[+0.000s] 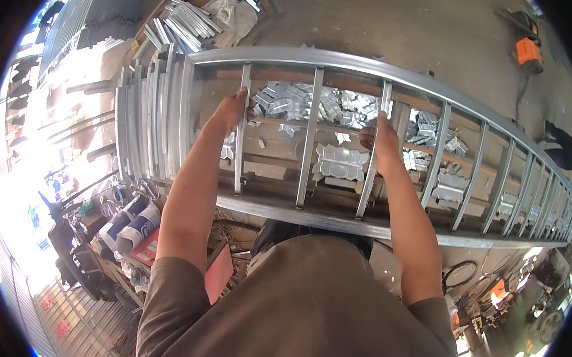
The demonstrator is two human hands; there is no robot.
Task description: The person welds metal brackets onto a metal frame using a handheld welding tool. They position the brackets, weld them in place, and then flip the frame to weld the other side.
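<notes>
A long ladder-like frame of shiny galvanized metal lies crosswise before me, with several crossbars between its two rails. My left hand is closed around the upper part of one crossbar near the frame's left end. Around another crossbar, two along to the right, my right hand is wrapped. Through the gaps I see a heap of small bent sheet-metal pieces. Below it, nearer my body, is a scalloped metal piece, with similar pieces further right.
Metal bars lie side by side at the frame's left end. Cut metal strips lie beyond them. An orange-and-black machine stands on the floor at upper right. A black cable is coiled at lower right. A red panel is near my left elbow.
</notes>
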